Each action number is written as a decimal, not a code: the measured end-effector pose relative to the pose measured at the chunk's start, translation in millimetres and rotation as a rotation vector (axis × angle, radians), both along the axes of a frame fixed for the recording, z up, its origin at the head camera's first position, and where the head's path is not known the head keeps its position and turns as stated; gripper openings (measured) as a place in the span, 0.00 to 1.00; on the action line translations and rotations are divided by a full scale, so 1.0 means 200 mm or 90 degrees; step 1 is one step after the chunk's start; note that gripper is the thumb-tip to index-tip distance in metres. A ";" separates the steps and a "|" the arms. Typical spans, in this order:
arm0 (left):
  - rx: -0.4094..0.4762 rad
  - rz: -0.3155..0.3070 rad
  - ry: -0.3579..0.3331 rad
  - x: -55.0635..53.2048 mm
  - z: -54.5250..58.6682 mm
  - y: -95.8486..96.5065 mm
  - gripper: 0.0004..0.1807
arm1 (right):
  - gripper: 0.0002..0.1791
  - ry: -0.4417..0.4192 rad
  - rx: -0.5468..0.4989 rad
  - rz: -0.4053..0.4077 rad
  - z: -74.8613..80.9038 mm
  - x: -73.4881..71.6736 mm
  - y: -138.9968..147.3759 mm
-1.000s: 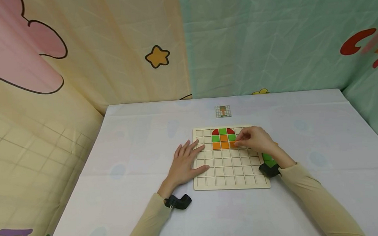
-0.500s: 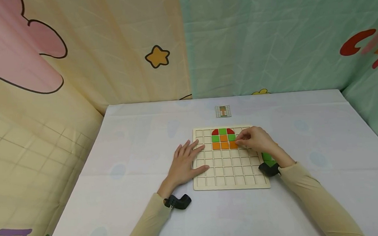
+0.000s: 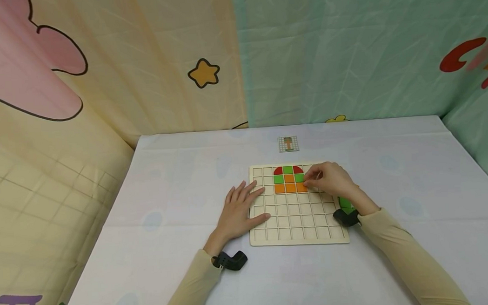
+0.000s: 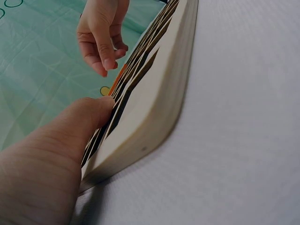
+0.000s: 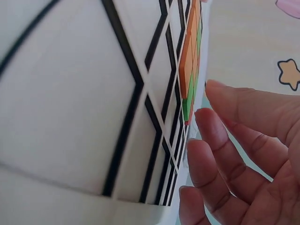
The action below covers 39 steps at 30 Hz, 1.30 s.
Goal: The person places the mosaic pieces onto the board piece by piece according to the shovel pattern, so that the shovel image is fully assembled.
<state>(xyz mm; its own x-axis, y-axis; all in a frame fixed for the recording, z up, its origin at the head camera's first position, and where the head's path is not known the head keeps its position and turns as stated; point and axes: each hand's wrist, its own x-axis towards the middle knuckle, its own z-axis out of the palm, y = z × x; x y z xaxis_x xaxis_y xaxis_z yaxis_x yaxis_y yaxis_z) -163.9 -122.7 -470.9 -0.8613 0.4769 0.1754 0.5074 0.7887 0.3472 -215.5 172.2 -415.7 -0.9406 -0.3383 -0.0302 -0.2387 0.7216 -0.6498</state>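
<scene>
A pale wooden grid board (image 3: 298, 221) lies on the table, with red, green and orange tiles set in its upper cells. My right hand (image 3: 329, 179) hovers at the right side of the lowest orange row, its fingers bent and fingertips close to the right-hand orange tile (image 3: 300, 187). In the right wrist view, nothing shows between the thumb and fingers (image 5: 213, 129), and the orange tile (image 5: 185, 70) sits in its cell beyond them. My left hand (image 3: 238, 213) rests spread over the board's left edge; its thumb (image 4: 89, 115) lies on the grid in the left wrist view.
Several green tiles (image 3: 345, 205) lie right of the board, partly hidden under the right wrist. A small card with a printed grid pattern (image 3: 287, 143) lies behind the board. Patterned curtains (image 3: 346, 48) hang along the table's back edge.
The right thumb and fingers have eased off the right-hand orange tile, which now shows more fully in its cell. The left hand and the board have stayed put.
</scene>
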 end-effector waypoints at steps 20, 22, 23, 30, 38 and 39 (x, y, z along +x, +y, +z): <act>0.015 -0.006 0.020 0.00 0.00 -0.02 0.38 | 0.13 0.007 0.001 -0.078 0.04 0.06 0.31; 0.010 -0.004 0.019 0.00 0.00 -0.02 0.38 | 0.15 -0.011 0.012 -0.067 0.04 0.07 0.34; 0.008 -0.003 0.017 0.00 0.00 -0.02 0.38 | 0.16 -0.018 0.017 -0.065 0.04 0.07 0.35; 0.009 -0.002 0.006 0.00 0.00 -0.02 0.38 | 0.21 -0.050 0.045 -0.066 0.02 0.08 0.41; 0.004 -0.004 -0.003 0.00 0.00 -0.01 0.38 | 0.22 -0.068 0.066 -0.074 -0.01 0.09 0.45; 0.003 -0.005 -0.002 0.00 0.00 -0.01 0.38 | 0.22 -0.071 0.067 -0.076 -0.01 0.10 0.45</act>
